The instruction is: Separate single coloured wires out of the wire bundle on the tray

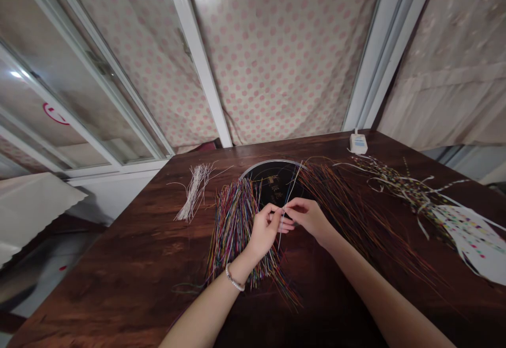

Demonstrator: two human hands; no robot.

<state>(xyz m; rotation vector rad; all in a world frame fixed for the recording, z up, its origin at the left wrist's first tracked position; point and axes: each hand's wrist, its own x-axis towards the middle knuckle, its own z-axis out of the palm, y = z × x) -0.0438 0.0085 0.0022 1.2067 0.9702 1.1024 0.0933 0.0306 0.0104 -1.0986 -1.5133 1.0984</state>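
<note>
My left hand (268,228) and my right hand (307,215) meet over the table, fingertips pinched close together. Between them runs a thin white wire-like strand (293,183), slanting up and away past the fingers, its lower end showing below them. A darker bluish strand seems to lie alongside it. Under and left of my left hand spreads a thick bundle of multicoloured strands (231,226). Behind both hands is a round black tray (264,171) with a pale rim and gold markings. Reddish-brown and green strands (348,208) fan out to the right of my right hand.
On the dark wooden table (130,253), a bundle of white strands (195,192) lies at left. Farther right are strips with coloured dots (411,187) and a white dotted sheet (470,237). A small white box (358,143) stands near the back edge, before a dotted curtain (284,74).
</note>
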